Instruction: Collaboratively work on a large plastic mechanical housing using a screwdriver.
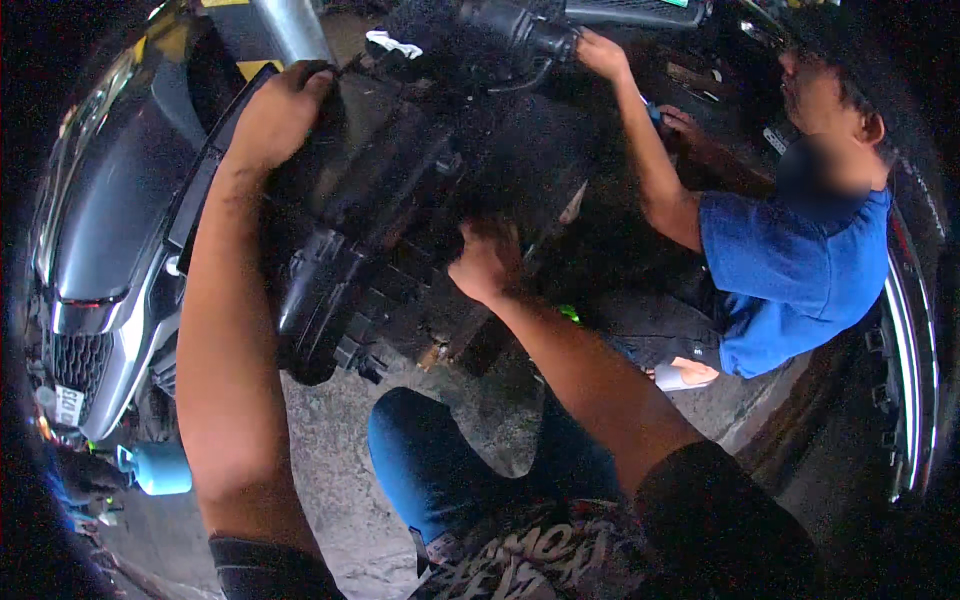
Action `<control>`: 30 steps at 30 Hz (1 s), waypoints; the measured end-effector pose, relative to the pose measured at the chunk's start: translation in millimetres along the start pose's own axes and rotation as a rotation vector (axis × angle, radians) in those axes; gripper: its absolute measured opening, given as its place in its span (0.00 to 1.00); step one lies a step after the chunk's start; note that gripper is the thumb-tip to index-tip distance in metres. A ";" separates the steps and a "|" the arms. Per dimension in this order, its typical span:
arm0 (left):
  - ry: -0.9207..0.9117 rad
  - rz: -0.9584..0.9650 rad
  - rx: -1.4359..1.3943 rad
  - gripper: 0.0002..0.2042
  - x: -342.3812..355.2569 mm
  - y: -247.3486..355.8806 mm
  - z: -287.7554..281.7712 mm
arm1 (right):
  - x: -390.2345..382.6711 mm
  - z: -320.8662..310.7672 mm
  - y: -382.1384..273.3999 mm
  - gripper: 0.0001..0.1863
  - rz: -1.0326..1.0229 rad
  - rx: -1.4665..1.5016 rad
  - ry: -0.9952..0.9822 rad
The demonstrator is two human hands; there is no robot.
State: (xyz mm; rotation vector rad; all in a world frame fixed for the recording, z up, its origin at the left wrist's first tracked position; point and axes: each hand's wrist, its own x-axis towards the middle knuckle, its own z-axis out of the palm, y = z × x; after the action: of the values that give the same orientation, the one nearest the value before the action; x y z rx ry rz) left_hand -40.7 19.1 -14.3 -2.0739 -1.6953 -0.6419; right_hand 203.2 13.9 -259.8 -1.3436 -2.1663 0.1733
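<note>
Plainly, one black housing [325, 268] lies between both hands' fingers, probably stiff and bulky, best held by its ends. The left hand [283, 112] bends its fingers beside one dark panel [205, 177], the blurred right hand [488, 262] curls its own; in this gloom I cannot tell whether either grips. One co-worker [800, 245] is beyond the right fingers.

Wearer's two hands [280, 118], one canister [164, 469]
</note>
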 end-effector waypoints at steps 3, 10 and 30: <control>0.011 0.146 0.217 0.21 -0.5 -1.5 1.1 | -3.0 -0.6 1.3 0.30 -0.006 0.013 0.011; 0.030 -0.009 0.028 0.22 -1.6 1.8 0.3 | -4.1 3.4 0.4 0.28 -0.050 0.055 0.096; -0.117 -0.052 0.159 0.28 -5.5 21.9 -13.0 | -2.3 9.6 10.4 0.23 -0.013 0.296 0.076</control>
State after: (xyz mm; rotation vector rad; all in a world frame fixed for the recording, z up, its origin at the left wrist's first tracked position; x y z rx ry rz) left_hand -21.5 3.1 -6.9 -1.9961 -1.8066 -0.3931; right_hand 206.9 18.8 -272.8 -1.1491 -1.9941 0.4139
